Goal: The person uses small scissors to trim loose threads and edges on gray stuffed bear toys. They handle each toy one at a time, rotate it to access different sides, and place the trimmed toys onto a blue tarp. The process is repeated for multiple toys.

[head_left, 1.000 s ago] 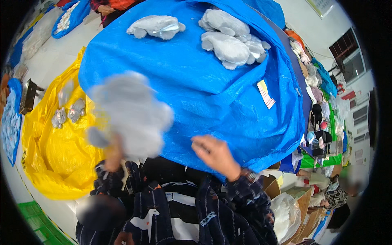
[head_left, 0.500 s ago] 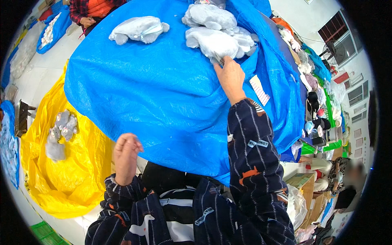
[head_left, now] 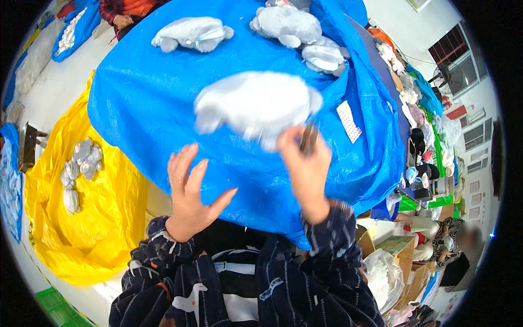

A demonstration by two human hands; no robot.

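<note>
A grey-and-white plush animal (head_left: pixel 253 101), blurred by motion, hangs over the blue sheet (head_left: pixel 147 103). My right hand (head_left: pixel 308 177) pinches its near edge. In the same hand a slim, dark metal tool (head_left: pixel 309 139) with a pointed end sticks up between the fingers; its exact kind is unclear. My left hand (head_left: pixel 190 196) is open near the sheet's front edge, fingers spread and not touching the toy. Farther off lie another plush animal (head_left: pixel 193 34) at the left and several more, including one plush (head_left: pixel 286 24), at the back right.
A sheet of small stickers (head_left: pixel 348 121) lies right of my right hand. On the left, a yellow sheet (head_left: pixel 114 218) holds several small grey plush pieces (head_left: pixel 86 158). A person's hand (head_left: pixel 123 22) shows at the far left. Cardboard boxes (head_left: pixel 400 250) stand at the lower right.
My right hand has drawn one plush animal from the back-right pile toward me. My left hand has risen toward it and spread its fingers. The whole view has shifted slightly.
</note>
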